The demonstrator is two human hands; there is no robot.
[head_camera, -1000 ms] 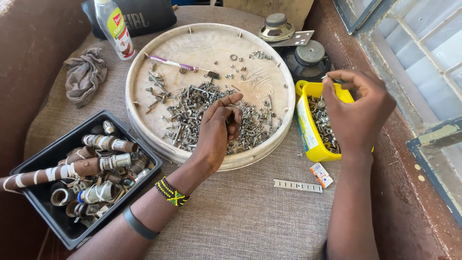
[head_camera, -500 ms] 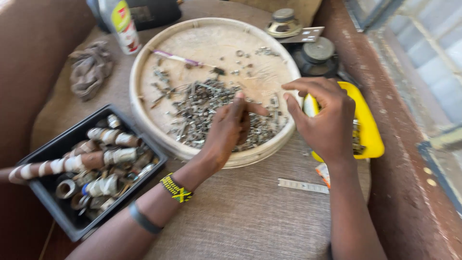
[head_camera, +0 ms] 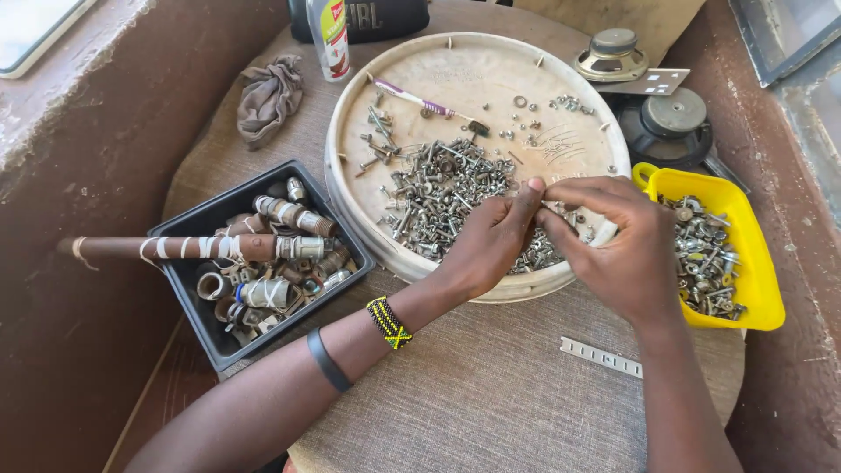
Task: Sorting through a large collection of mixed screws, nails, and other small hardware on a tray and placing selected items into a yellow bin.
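Metal screws [head_camera: 438, 188] piled in round tray [head_camera: 350, 175]; hands [head_camera: 543, 232] above, fingertips pinching small unclear piece.

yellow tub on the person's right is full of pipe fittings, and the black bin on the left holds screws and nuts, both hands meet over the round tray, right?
Not quite: the contents are swapped. The head view shows the yellow tub holding screws and nuts, and the black bin holding pipe fittings. Both hands, left hand and right hand, do meet over the round tray.
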